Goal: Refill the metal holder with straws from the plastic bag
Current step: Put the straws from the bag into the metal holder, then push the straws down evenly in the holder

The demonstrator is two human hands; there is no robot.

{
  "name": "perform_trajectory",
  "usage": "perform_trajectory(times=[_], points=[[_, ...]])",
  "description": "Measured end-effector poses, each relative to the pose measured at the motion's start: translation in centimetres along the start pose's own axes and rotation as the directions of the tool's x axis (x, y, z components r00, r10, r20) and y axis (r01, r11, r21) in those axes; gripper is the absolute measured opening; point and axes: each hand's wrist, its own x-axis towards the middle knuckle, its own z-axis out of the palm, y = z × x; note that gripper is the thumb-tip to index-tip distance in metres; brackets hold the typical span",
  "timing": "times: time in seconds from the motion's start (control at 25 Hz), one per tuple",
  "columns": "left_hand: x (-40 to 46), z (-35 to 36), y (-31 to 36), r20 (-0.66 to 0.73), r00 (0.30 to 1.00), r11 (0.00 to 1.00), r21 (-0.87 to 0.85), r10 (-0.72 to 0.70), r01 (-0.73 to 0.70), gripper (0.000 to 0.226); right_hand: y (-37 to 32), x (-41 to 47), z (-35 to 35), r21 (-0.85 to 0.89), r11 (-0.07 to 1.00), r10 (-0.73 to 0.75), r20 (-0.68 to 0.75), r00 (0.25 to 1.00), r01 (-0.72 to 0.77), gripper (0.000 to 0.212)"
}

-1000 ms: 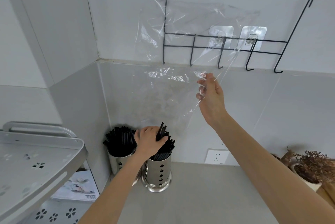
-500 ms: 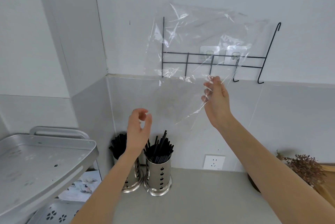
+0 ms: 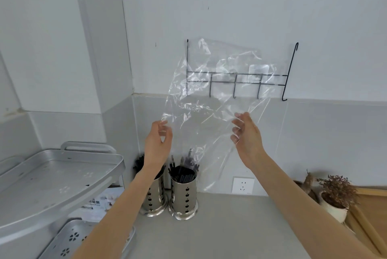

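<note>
**Both hands hold the clear bag above the holders**

The left hand (image 3: 157, 143) and the right hand (image 3: 247, 133) are raised in front of the wall, and each one holds an edge of the clear plastic bag (image 3: 211, 99). The left fingers pinch the bag's left edge; the right fingers close on its right side. The bag is spread between the hands, crumpled, and no straws can be seen inside it. Its upper part covers a black wire rack (image 3: 291, 76) on the wall, and its lower corner hangs down to the right holder.

Two metal holders stand just beside each other on the grey counter (image 3: 219, 227), near the corner. The left holder (image 3: 154, 196) is partly hidden by the left forearm. The right holder (image 3: 184, 196) is full of black straws (image 3: 182, 172), which stand a little tilted.

At the left there is a metal shelf (image 3: 52, 177). A white socket (image 3: 243, 185) is on the wall, and a dried plant (image 3: 335, 189) in a pot stands at the right.
</note>
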Motion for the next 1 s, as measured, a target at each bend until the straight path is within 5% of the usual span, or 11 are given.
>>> perform_trajectory(times=[0.24, 1.0], points=[[-6.6, -1.1, -3.9, 0.076, 0.979, 0.974, 0.141, -0.192, 0.180, 0.004, 5.5, -3.4, -5.0, -0.214, 0.964, 0.135, -0.125, 0.983, -0.160, 0.010], [-20.7, -1.9, -14.8, 0.342, 0.733, 0.790, 0.437, -0.588, 0.429, 0.012, 20.1, -12.7, -15.8, -0.394, 0.693, 0.377, -0.515, 0.769, -0.604, 0.069]])
